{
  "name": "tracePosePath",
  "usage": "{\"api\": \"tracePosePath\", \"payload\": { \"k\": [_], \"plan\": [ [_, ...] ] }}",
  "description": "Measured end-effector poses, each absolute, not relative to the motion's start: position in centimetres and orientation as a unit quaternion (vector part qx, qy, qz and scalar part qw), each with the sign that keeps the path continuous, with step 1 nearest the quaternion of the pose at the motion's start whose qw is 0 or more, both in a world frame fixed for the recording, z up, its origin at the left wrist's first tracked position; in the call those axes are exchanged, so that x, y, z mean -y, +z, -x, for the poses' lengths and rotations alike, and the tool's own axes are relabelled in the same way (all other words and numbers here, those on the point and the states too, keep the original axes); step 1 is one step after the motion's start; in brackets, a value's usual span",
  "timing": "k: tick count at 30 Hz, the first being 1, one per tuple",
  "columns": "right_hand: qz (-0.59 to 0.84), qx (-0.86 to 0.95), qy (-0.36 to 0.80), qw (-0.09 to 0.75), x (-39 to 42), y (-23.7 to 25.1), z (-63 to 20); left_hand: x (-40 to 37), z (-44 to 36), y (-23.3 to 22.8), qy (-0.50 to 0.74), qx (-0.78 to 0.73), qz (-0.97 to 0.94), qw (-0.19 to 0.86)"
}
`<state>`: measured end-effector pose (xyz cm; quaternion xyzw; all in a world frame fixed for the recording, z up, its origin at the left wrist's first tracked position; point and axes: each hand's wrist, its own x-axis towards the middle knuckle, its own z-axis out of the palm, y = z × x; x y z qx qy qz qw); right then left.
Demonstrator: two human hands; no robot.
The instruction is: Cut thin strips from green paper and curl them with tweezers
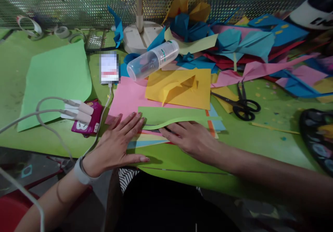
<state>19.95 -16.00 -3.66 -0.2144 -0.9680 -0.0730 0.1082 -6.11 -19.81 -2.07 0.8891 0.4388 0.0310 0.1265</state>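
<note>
My left hand (pixel 122 138) lies flat, fingers stretched out, on the pink sheet (pixel 127 93) and the left end of a green paper (pixel 171 113). This paper's near edge is raised in a narrow, curved strip. Beneath that strip, my right hand (pixel 195 140) has its fingers bent and partly hidden. A slim dark thing (pixel 149 129) shows between the hands, with one end at my right fingers; its kind is unclear. Under the green paper are several coloured sheets (pixel 145 143), light blue and cream among them.
Behind lie a folded yellow paper (pixel 203 96) and a clear bottle (pixel 145 65). Black-handled scissors (pixel 243 109) rest at right, near a dark palette (pixel 307 135). A purple power adapter (pixel 91 122) with cables and a phone (pixel 109 69) are at left. Paper shapes (pixel 247 44) crowd the back.
</note>
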Motion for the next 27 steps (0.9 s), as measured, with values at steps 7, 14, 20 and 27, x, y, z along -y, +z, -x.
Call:
{"api": "tracePosePath", "payload": {
  "k": [7,14,20,27],
  "plan": [
    [0.227,0.964,-0.059,0.129,15.9,-3.5,-20.2,19.8,6.4,-1.3,0.023,-0.433,-0.895,0.109],
    [0.205,0.969,-0.062,0.121,15.9,-3.2,-19.8,17.0,2.0,1.2,0.107,-0.464,-0.876,0.075],
    [0.172,0.972,-0.074,0.141,15.3,-3.3,-19.7,12.3,-2.5,2.3,0.070,-0.456,-0.820,0.339],
    [0.178,0.962,-0.079,0.191,14.1,-3.1,-21.1,9.6,-4.3,1.6,0.072,-0.474,-0.738,0.475]
  ]
}}
